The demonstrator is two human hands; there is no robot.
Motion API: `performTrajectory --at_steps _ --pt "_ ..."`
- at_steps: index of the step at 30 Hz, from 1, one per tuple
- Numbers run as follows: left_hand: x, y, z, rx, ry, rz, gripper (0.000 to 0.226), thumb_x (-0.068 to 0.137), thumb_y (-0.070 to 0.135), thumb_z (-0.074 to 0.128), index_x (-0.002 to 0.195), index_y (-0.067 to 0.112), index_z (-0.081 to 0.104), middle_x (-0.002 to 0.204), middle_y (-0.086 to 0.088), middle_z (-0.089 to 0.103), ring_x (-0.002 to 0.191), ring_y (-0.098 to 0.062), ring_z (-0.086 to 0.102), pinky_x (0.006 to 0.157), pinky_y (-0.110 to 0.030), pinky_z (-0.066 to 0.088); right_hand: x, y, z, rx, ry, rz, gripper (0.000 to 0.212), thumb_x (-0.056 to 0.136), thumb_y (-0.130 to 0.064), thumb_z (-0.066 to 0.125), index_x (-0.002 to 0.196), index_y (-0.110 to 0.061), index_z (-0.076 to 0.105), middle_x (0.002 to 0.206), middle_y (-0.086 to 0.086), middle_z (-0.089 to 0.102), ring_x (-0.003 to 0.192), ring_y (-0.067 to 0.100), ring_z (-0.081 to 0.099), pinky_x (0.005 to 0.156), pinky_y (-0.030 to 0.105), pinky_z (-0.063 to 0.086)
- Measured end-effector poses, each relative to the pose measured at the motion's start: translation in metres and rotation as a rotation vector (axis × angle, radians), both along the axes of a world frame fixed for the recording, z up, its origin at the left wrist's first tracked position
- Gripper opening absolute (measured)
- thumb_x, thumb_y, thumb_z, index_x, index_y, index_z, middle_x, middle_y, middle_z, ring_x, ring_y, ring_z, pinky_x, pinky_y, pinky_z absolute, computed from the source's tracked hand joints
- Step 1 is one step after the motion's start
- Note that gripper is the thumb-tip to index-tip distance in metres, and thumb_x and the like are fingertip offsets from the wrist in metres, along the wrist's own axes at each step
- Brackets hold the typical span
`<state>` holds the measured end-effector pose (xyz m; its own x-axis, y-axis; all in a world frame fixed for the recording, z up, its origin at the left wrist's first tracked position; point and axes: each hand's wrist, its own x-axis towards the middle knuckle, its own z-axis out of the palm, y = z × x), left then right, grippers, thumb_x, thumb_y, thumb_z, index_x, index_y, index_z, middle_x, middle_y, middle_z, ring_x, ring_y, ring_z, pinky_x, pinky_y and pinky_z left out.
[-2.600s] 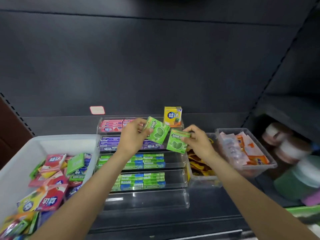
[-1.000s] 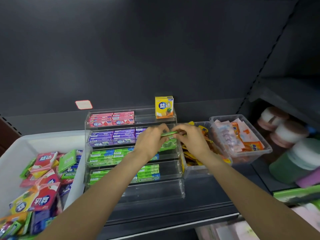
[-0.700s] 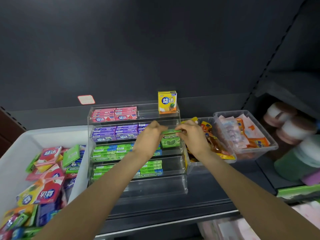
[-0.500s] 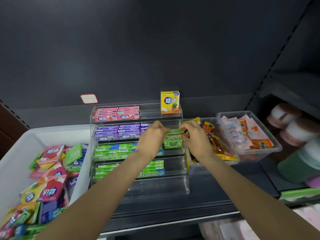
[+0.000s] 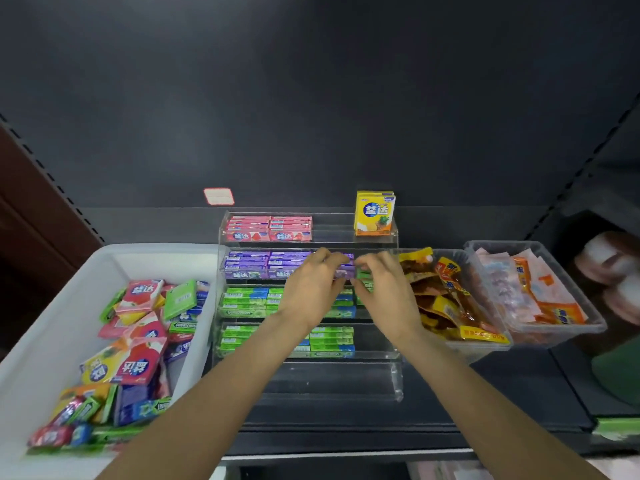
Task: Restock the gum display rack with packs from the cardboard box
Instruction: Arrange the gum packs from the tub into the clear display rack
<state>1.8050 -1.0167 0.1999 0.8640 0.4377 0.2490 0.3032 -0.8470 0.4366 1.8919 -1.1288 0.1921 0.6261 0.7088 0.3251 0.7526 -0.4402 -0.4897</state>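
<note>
From the white box (image 5: 41,327) of loose packs at lower left to the acrylic rack (image 5: 394,372) mid-frame, my left hand (image 5: 311,289) and right hand (image 5: 384,292) curl onto the green Doublemint packs (image 5: 363,276), which I should seat squarely upright.

Green packs (image 5: 363,273) behind hands (image 5: 349,289)

A clear tub of yellow and brown snack packets (image 5: 446,299) stands on the dark shelf (image 5: 502,396). Just beside it on the right, touching, a second clear tub (image 5: 540,289) holds pink and orange sachets. Further right of that tub are blurred round white-lidded containers (image 5: 613,265). Well left of the first tub, a small red-edged label (image 5: 218,196) sits on the dark back panel.
</note>
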Motion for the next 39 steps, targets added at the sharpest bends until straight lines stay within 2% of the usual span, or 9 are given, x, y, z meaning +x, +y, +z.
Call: performTrajectory --at_steps 6,9,16,19,24,30,34,37,39 --pt "-0.092 0.056 0.003 -0.129 -0.061 0.188 0.026 0.091 0.02 0.055 0.117 0.02 0.056 0.098 0.002 0.067 0.089 -0.019 0.063 0.073 -0.036 0.052 -0.07 0.065 0.003 -0.045 0.058 0.205 0.023 0.092 -0.018 0.053 0.115 -0.015 0.056 0.112 0.002 0.05 0.11 0.018 0.05 0.085 0.038 0.048" --pt "-0.156 0.098 0.0 -0.149 -0.06 0.314 0.024 0.089 0.019 0.057 0.113 0.017 0.058 0.097 -0.001 0.067 0.083 -0.021 0.064 0.073 -0.032 0.05 -0.117 0.104 0.001 -0.085 0.086 0.331 0.027 0.093 -0.018 0.051 0.119 -0.017 0.055 0.116 0.002 0.05 0.112 0.019 0.049 0.088 0.037 0.045" --pt "-0.309 0.195 -0.022 -0.033 0.109 0.586 0.037 0.087 0.02 0.06 0.123 0.013 0.057 0.118 -0.012 0.056 0.111 -0.034 0.05 0.092 -0.042 0.044 -0.22 0.193 -0.025 -0.255 0.164 0.46 0.037 0.092 -0.018 0.053 0.129 -0.012 0.049 0.123 0.009 0.051 0.12 0.024 0.047 0.098 0.035 0.039" --pt "-0.351 0.226 -0.033 -0.057 0.25 0.582 0.048 0.088 0.026 0.059 0.134 0.017 0.047 0.129 -0.01 0.049 0.12 -0.033 0.045 0.096 -0.045 0.042 -0.252 0.216 -0.043 -0.407 0.18 0.442 0.053 0.094 -0.024 0.054 0.143 -0.016 0.035 0.139 0.008 0.042 0.131 0.024 0.036 0.106 0.032 0.031" --pt "-0.381 0.25 -0.044 -0.196 0.339 0.429 0.054 0.091 0.026 0.056 0.141 0.018 0.037 0.135 -0.009 0.047 0.123 -0.029 0.047 0.1 -0.039 0.041 -0.277 0.231 -0.07 -0.583 0.2 0.353 0.076 0.084 -0.03 0.068 0.147 -0.022 0.026 0.153 0.002 0.028 0.141 0.021 0.023 0.115 0.038 0.023" --pt "-0.39 0.253 -0.047 -0.25 0.271 0.401 0.056 0.093 0.03 0.055 0.144 0.021 0.033 0.141 -0.007 0.045 0.122 -0.027 0.049 0.096 -0.037 0.043 -0.289 0.239 -0.069 -0.65 0.151 0.229 0.083 0.073 -0.038 0.077 0.141 -0.02 0.034 0.135 0.01 0.041 0.131 0.027 0.032 0.107 0.038 0.033" --pt "-0.392 0.248 -0.047 -0.214 0.223 0.384 0.052 0.094 0.027 0.054 0.142 0.019 0.036 0.139 -0.004 0.044 0.123 -0.024 0.045 0.097 -0.036 0.042 -0.292 0.244 -0.06 -0.672 0.136 0.169 0.063 0.077 -0.03 0.075 0.13 -0.015 0.046 0.121 0.012 0.044 0.117 0.026 0.043 0.095 0.034 0.041" --pt "-0.388 0.247 -0.044 -0.065 0.134 0.336 0.046 0.092 0.024 0.056 0.137 0.019 0.044 0.136 -0.001 0.046 0.121 -0.02 0.042 0.098 -0.031 0.039 -0.289 0.243 -0.051 -0.497 0.266 0.182 0.02 0.083 -0.019 0.068 0.1 -0.02 0.057 0.101 0.001 0.058 0.093 0.018 0.057 0.083 0.033 0.047" --pt "-0.379 0.244 -0.039 -0.061 0.085 0.279 0.043 0.092 0.024 0.056 0.134 0.018 0.048 0.134 0.0 0.047 0.12 -0.018 0.043 0.099 -0.03 0.04 -0.284 0.242 -0.045 -0.361 0.322 0.153 0.013 0.086 -0.017 0.065 0.092 -0.021 0.055 0.094 -0.002 0.06 0.09 0.017 0.058 0.079 0.032 0.047"
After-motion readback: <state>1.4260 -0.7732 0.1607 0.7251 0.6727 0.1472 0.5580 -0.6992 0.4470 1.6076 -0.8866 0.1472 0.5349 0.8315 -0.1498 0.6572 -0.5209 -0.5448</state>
